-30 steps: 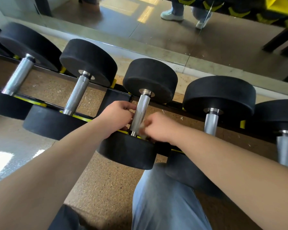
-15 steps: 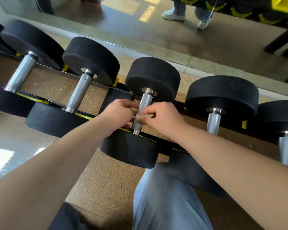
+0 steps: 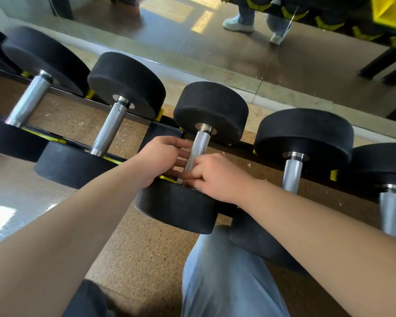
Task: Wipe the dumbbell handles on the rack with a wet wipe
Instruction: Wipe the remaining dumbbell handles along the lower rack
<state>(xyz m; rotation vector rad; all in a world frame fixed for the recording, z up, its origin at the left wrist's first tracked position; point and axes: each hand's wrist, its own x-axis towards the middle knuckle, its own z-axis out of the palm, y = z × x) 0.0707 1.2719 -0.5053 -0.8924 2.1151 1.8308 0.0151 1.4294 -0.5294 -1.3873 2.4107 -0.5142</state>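
dumbbell handle (image 3: 199,147): knurled steel, middle one on the rack (image 3: 244,145)
right hand (image 3: 217,177): pinches a grey wet wipe (image 3: 180,180) at the handle's near end
left hand (image 3: 160,156): fingers against the handle's left side

Five black rubber-headed dumbbells (image 3: 210,108) with knurled steel handles lie side by side across the black-and-yellow metal rack (image 3: 244,146), each handle running near to far. On the middle handle (image 3: 200,144), a small greyish wet wipe (image 3: 183,180) sits bunched at the near end, right against the near head.
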